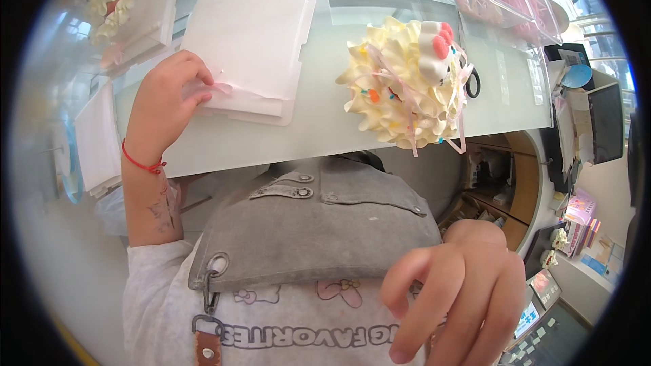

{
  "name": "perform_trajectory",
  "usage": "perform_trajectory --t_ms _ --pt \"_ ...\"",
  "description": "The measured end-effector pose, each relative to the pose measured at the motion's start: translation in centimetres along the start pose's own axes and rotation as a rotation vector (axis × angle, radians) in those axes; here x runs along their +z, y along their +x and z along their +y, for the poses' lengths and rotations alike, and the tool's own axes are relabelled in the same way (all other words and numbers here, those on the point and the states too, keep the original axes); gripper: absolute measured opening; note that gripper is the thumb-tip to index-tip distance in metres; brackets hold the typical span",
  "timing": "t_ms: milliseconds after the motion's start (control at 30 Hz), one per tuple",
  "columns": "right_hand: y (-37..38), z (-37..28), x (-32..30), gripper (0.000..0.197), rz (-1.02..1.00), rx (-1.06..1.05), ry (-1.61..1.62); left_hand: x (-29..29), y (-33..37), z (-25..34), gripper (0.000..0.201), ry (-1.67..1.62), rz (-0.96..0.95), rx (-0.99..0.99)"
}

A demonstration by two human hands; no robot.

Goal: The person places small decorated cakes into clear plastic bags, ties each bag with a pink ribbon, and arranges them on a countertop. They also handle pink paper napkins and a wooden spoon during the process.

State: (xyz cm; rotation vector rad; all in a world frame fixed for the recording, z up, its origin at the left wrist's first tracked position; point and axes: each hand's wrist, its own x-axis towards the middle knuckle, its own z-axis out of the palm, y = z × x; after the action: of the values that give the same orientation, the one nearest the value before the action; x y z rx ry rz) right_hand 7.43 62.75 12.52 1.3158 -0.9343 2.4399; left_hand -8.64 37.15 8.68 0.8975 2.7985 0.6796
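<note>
Pale counter [319, 118] beneath left hand [166, 88]. Left thumb and fingers pinching pink ribbon [227, 88]; its long axis runs rightward from hand, over white panel [251, 34]. Cream ruffled bouquet [393, 88] farther right. Right hand [468, 278] nearer body, fingers curled, parted; left of it, upside-down outlined lettering [312, 337].
</note>
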Motion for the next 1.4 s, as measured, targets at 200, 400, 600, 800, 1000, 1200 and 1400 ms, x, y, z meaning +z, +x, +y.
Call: perform_trajectory --t_ms 200,400,600,800,1000,1200,1400 --pt "-1.9 -4.3 -2.4 0.007 0.175 0.262 -0.128 0.1 -0.2 -1.9 0.017 0.055 0.105 -0.101" --pt "-5.7 -6.5 -2.8 0.01 0.594 0.281 -0.392 -0.1 -0.5 -2.5 0.01 0.034 0.202 -0.223" --pt "-7.5 -7.3 -3.9 0.013 0.73 0.272 -0.496 -0.6 -0.7 -3.2 0.009 0.093 0.164 -0.146" --pt "-8.0 -8.2 -4.7 0.011 0.715 0.256 -0.54 -1.5 -0.5 -4.1 0.013 0.035 0.084 -0.064" --pt "-8.5 -9.1 -5.3 0.009 0.73 0.262 -0.594 -1.5 -0.5 -4.7 0.014 0.109 0.094 -0.05" --pt "-8.8 -9.2 -5.9 0.012 0.796 0.254 -0.573 -3.9 3.1 -4.1 0.03 -0.732 0.32 -0.188" --pt "-8.9 -10.0 -6.3 0.012 0.846 0.248 -0.572 -8.9 9.6 1.7 0.033 -0.62 0.261 -0.161"
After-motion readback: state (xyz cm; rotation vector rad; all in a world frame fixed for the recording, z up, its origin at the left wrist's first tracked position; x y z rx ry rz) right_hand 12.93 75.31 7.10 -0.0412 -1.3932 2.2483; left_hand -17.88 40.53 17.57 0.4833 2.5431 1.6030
